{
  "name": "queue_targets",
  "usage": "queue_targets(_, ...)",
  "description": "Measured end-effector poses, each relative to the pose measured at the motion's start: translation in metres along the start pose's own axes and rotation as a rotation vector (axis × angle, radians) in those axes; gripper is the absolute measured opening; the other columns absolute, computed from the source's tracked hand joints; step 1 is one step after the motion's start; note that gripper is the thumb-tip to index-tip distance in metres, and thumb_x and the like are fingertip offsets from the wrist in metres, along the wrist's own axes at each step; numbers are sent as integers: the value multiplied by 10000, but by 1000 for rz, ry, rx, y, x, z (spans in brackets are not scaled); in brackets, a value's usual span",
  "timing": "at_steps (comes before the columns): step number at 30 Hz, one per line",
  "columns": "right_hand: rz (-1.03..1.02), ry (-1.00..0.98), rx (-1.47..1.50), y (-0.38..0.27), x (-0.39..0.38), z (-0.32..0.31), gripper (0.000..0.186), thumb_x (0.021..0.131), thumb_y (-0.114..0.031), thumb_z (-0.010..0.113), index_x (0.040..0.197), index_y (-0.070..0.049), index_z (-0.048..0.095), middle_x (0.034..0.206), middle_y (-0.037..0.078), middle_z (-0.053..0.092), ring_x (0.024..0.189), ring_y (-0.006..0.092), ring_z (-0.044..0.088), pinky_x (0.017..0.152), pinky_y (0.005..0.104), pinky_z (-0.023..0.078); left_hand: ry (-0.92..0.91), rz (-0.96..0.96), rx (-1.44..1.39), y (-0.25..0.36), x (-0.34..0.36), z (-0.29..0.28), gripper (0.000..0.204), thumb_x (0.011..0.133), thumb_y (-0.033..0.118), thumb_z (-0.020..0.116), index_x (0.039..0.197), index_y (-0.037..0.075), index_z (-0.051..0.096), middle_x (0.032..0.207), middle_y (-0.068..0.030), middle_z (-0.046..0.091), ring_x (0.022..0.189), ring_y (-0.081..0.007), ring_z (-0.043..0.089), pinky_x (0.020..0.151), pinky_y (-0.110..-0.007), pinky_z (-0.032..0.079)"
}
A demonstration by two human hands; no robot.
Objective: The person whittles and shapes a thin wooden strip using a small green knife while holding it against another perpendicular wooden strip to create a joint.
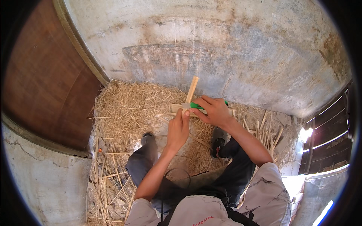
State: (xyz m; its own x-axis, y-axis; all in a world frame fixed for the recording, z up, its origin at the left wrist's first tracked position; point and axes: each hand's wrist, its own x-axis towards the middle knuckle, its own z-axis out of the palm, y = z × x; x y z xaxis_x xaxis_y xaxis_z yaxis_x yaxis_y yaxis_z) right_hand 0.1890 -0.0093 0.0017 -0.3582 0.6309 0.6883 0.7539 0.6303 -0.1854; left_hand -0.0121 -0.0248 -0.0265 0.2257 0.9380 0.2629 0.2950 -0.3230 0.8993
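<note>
My right hand (215, 111) is closed around a green-handled knife (195, 106), whose short greyish blade lies across a pale wooden strip (192, 89). The strip points away from me toward the wall, tilted slightly to the right. With closed fingers, my left hand (178, 130) grips the near end of that strip, right beside the blade. Under both hands runs a light piece of split wood or bamboo (175, 109), lying crosswise on the straw; my right hand and the knife hide its middle. The thumb of my right hand is close to my left fingertips.
Loose straw (124, 109) covers much of the floor between my feet and the stained wall (211, 49). Thin sticks (266, 130) lie at the right, more at the lower left. A brown door-like panel (49, 75) stands at the left, dark slats (326, 135) at the right.
</note>
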Motion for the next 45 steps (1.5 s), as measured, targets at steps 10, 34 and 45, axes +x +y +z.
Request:
queue_targets(10,41,7,-88,-6,4,-2,247,975,-403,782,1028,-162,768,823,7,681,600,228,691,505,362,522,63,15,119,-4,1,3,331,1156,269,528,1001,-16,592,589,-239,576,531,-460,610,496,-534,387)
queue_targets(34,450,161,134,49,7,-35,247,1058,-288,708,1138,-55,693,753,106,670,613,235,624,577,363,487,-63,-124,-317,-26,9,-1,499,1189,452,399,947,50,572,666,-16,450,589,-143,435,554,-350,344)
queue_targets(45,155,12,221,6,3,-2,304,966,-207,839,1162,-35,684,1024,119,768,847,243,784,697,342,606,-149,-161,-476,-12,7,-3,508,1207,461,348,1015,64,600,753,39,429,679,-71,381,601,-277,318)
